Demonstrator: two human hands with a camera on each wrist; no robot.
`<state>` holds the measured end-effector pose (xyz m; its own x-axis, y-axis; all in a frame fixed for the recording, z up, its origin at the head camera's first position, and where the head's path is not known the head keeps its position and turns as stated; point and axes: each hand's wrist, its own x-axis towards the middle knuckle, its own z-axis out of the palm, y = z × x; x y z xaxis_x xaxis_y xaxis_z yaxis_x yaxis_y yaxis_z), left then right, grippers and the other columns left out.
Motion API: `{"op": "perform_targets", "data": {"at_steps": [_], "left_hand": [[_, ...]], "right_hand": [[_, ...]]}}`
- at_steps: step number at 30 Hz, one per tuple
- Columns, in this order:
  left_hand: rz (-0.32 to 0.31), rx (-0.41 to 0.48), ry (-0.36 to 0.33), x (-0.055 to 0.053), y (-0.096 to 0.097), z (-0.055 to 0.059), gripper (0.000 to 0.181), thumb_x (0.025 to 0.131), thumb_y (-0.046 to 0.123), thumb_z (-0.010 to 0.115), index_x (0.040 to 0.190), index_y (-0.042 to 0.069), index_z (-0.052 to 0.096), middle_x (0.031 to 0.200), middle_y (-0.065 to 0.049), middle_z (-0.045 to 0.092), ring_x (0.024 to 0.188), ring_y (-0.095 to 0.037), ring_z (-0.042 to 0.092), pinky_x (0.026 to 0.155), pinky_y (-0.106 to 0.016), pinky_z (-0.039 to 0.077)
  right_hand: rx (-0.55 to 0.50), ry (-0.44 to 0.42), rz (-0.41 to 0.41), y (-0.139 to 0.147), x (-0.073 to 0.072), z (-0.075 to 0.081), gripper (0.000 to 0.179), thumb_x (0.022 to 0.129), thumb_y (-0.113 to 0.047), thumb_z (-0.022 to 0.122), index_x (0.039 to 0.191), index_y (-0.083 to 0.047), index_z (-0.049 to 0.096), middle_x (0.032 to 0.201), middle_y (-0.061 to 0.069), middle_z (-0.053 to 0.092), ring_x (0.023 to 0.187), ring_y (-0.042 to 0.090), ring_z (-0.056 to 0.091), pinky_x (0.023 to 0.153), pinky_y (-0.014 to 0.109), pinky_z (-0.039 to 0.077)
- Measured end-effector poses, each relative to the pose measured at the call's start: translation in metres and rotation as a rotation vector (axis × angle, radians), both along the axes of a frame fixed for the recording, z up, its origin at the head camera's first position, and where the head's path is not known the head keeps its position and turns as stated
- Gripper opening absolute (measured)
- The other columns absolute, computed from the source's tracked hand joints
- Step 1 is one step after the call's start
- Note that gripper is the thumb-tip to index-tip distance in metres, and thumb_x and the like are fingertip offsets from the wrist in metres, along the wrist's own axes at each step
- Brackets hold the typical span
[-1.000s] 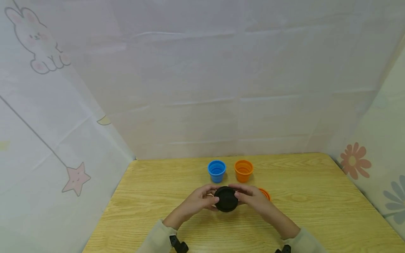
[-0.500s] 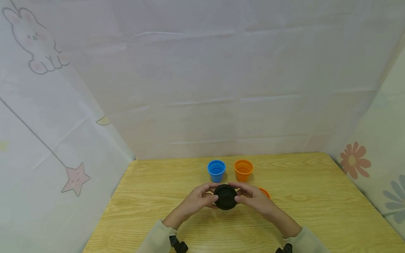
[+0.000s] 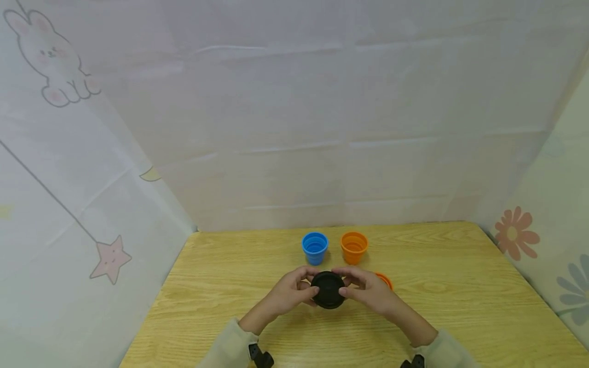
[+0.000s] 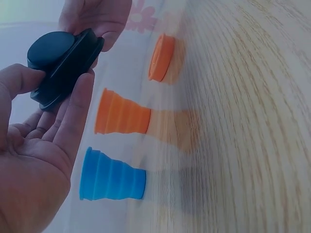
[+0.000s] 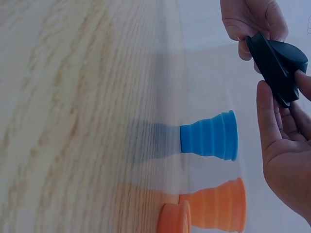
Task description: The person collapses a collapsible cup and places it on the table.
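Note:
A black collapsible cup (image 3: 328, 290), mostly folded flat, is held above the table between both hands. My left hand (image 3: 286, 295) pinches its left side, thumb on the face towards me and fingers behind. On the other side my right hand (image 3: 371, 293) grips it the same way. In the left wrist view the black cup (image 4: 68, 68) shows a wide rim and a round end standing out at a slant. Behind the hands stand an upright blue collapsible cup (image 3: 315, 249) and an orange one (image 3: 354, 249), both extended.
A flattened orange collapsible cup (image 4: 162, 57) lies to the right, partly hidden by my right hand in the head view. The wooden table (image 3: 221, 286) ends at a pale cloth backdrop (image 3: 294, 168), with printed cloth at both sides.
The black cup rises a little, then comes back down with a slight change of tilt. My right thumb slides slightly lower on its face. The other cups stay put.

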<state>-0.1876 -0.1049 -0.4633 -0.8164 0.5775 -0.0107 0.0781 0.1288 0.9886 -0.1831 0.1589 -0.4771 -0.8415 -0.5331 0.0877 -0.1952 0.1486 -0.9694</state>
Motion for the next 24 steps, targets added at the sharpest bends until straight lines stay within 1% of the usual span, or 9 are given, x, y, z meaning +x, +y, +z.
{"op": "perform_targets", "data": {"at_steps": [6,14,16,19,24], "left_hand": [[0.014,-0.036,0.026,0.002,0.004,0.0,0.035,0.098,0.005,0.064,0.13,-0.003,0.055,0.111,-0.013,0.06,0.088,-0.019,0.072,0.079,-0.051,0.061],[0.036,-0.072,0.084,0.002,0.006,-0.002,0.03,0.096,0.005,0.066,0.124,0.0,0.057,0.107,-0.011,0.06,0.08,-0.014,0.072,0.072,-0.041,0.063],[0.048,-0.089,0.101,0.003,0.007,-0.003,0.028,0.095,0.006,0.066,0.122,0.001,0.058,0.106,-0.01,0.06,0.079,-0.013,0.071,0.07,-0.041,0.063],[0.067,-0.116,0.115,0.004,0.008,-0.004,0.027,0.094,0.006,0.066,0.119,0.003,0.058,0.104,-0.008,0.059,0.078,-0.013,0.071,0.07,-0.043,0.063],[0.092,-0.148,0.133,0.005,0.01,-0.004,0.025,0.092,0.005,0.067,0.116,0.004,0.059,0.101,-0.007,0.059,0.075,-0.013,0.07,0.069,-0.048,0.063]], "right_hand": [[0.013,0.016,-0.047,-0.004,0.002,0.002,0.045,0.098,-0.02,0.069,0.139,-0.005,0.057,0.118,0.014,0.063,0.1,0.021,0.061,0.083,0.025,0.055],[0.036,0.083,-0.091,-0.01,0.006,0.004,0.04,0.096,-0.015,0.07,0.133,-0.003,0.059,0.116,0.013,0.067,0.094,0.02,0.063,0.077,0.025,0.056],[0.04,0.095,-0.093,-0.012,0.006,0.003,0.039,0.096,-0.013,0.071,0.132,-0.003,0.06,0.114,0.013,0.067,0.093,0.021,0.064,0.075,0.025,0.057],[0.046,0.111,-0.098,-0.014,0.006,0.003,0.037,0.095,-0.011,0.071,0.13,-0.004,0.061,0.111,0.013,0.068,0.091,0.021,0.064,0.073,0.024,0.057],[0.047,0.104,-0.118,-0.017,0.007,0.004,0.034,0.094,-0.009,0.072,0.126,-0.005,0.062,0.109,0.011,0.069,0.09,0.021,0.063,0.073,0.023,0.057]]}}
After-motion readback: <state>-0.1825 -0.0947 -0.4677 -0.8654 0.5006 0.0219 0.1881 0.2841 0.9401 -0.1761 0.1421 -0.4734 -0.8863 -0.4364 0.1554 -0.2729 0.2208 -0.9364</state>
